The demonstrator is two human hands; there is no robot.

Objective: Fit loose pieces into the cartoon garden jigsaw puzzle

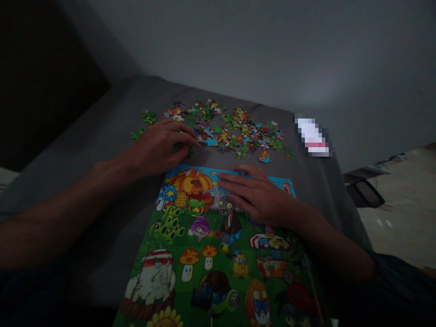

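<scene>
My left hand (pixel 166 143) reaches over the near left side of a heap of loose jigsaw puzzle pieces (pixel 235 129). Its fingers are bent and somewhat apart, with the tips down among the pieces. No piece clearly shows in its grasp, and what lies under the palm is hidden. Below it is a colourful puzzle picture board (pixel 200 245) with cartoon plants, mushrooms, a pumpkin and a zombie on a green ground. My right hand (pixel 255 190) rests flat across the board's upper right part, fingers stretched out, covering some of the picture.
Grey cloth (pixel 102 227) covers the surface beneath the pieces and board. A blurred-out white and red item (pixel 312 136) lies near the right edge. A pale wall (pixel 238 50) rises behind. Beyond the right edge, a dark object (pixel 368 193) stands above a light shiny floor (pixel 402 227).
</scene>
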